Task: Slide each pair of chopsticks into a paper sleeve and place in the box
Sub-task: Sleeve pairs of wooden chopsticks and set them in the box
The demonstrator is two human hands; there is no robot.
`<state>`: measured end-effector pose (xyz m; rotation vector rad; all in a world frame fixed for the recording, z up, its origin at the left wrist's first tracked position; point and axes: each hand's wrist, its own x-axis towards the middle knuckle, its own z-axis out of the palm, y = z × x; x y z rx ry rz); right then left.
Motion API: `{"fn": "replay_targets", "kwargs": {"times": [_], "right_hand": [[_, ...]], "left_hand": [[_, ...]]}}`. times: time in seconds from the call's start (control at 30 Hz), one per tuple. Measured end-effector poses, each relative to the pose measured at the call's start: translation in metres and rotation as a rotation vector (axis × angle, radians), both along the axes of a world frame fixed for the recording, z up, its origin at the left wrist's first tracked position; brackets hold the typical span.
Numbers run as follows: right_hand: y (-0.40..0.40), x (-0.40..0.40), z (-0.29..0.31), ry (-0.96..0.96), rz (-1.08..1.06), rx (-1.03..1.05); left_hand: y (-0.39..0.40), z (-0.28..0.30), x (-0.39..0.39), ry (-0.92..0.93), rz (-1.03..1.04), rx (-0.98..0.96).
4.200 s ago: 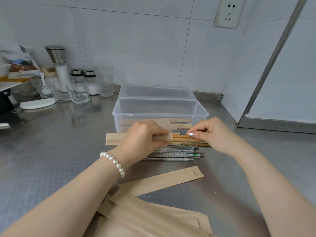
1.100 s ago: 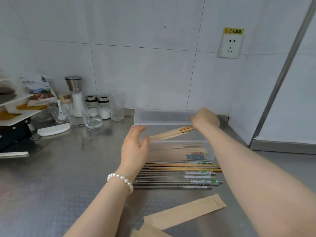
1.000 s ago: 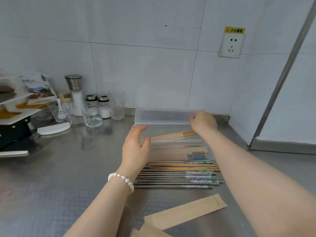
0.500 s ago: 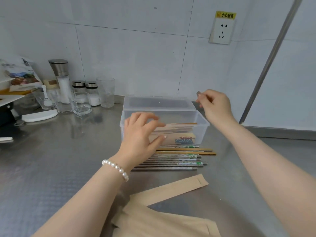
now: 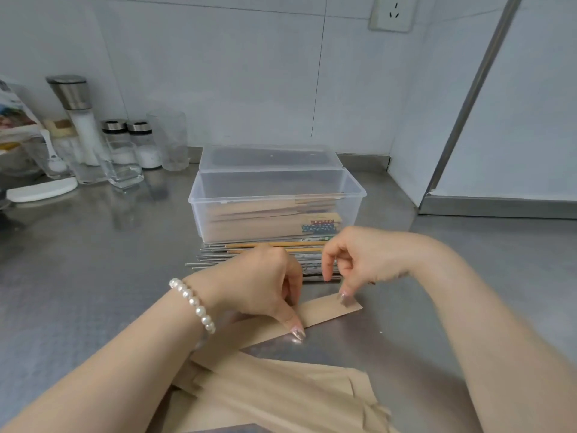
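Both hands are down on one flat brown paper sleeve (image 5: 324, 312) on the steel counter (image 5: 93, 276): left hand (image 5: 259, 282) pinches its near edge, right hand (image 5: 359, 260), fingers curled, presses its open end. Loose chopsticks (image 5: 265, 254) lie against the clear plastic box (image 5: 278, 204).

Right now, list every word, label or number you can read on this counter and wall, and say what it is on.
No text can be read.
Packet at far left: printed picture and marks, too blurred to read.
Chopsticks in front of the box: printed bands, too small to read.
Sleeved chopsticks in the box: dotted pattern only, no letters.
Wall socket: no label visible.
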<state>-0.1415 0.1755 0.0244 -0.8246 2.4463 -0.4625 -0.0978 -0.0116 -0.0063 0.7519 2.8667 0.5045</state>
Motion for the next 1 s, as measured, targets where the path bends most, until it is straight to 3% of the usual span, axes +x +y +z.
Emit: {"fn": "replay_targets", "kwargs": {"times": [0.37,0.73,0.8,0.9,1.0], "right_hand": [[-0.001,-0.001,-0.004,0.046,-0.006,0.057],[-0.005,-0.005,-0.005,0.074,-0.266,-0.400],[-0.008,-0.005,-0.002,0.197,-0.334,-0.453],[-0.011,0.010,0.011,0.423,-0.285,-0.347],[-0.027,0.043,0.020,0.269,0.021,-0.065]], "left_hand": [[-0.004,-0.003,-0.004,-0.098,0.050,0.098],[-0.008,-0.005,-0.007,0.301,0.124,0.224],[-0.012,-0.006,-0.009,0.331,0.151,0.221],[-0.022,-0.007,-0.014,0.356,0.205,0.206],[-0.026,-0.010,-0.020,0.378,0.226,0.200]]}}
